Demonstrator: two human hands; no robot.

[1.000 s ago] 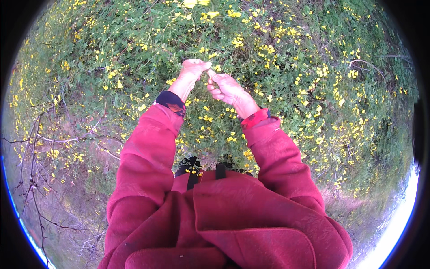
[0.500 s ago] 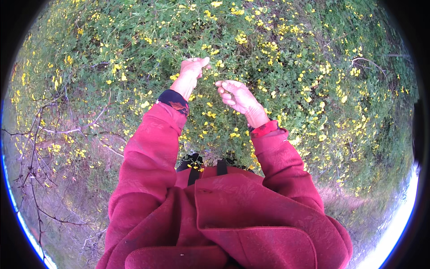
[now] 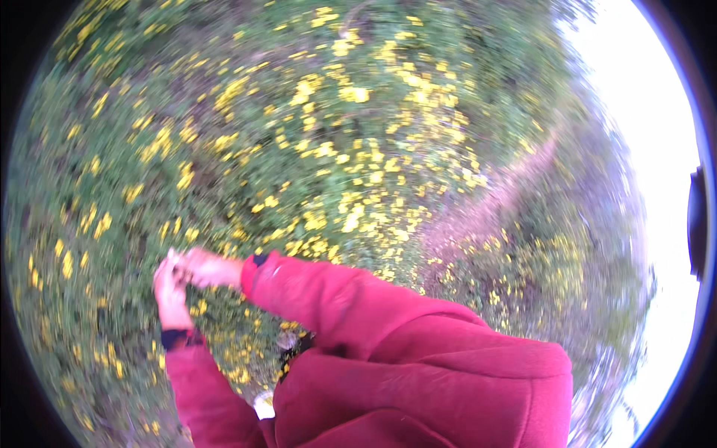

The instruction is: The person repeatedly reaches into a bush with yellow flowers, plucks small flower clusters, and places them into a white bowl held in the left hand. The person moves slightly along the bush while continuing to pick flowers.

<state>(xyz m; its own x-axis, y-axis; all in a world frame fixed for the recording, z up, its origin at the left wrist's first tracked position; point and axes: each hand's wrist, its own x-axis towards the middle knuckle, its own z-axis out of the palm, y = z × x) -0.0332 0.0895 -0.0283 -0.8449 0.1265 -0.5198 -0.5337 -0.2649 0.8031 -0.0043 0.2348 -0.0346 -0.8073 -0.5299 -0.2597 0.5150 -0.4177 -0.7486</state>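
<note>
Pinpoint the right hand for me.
The right hand is left of centre in the head view, just right of the left hand, with yellow-flowered plants around it.

Bright daylight, washed-out colours. White sky (image 3: 661,97) blowing out down the right side, its glare eating into the plant edges there. Heavy motion blur: yellow flowers (image 3: 355,95) streaking into short dashes, greenery (image 3: 246,175) smearing in arcs, worst toward the left and top. Red jacket (image 3: 441,381) reading clearer, soft shading darkening its folds. Fisheye rim bending everything; black vignette closing the corners, bluish fringe running along its edge.
</note>
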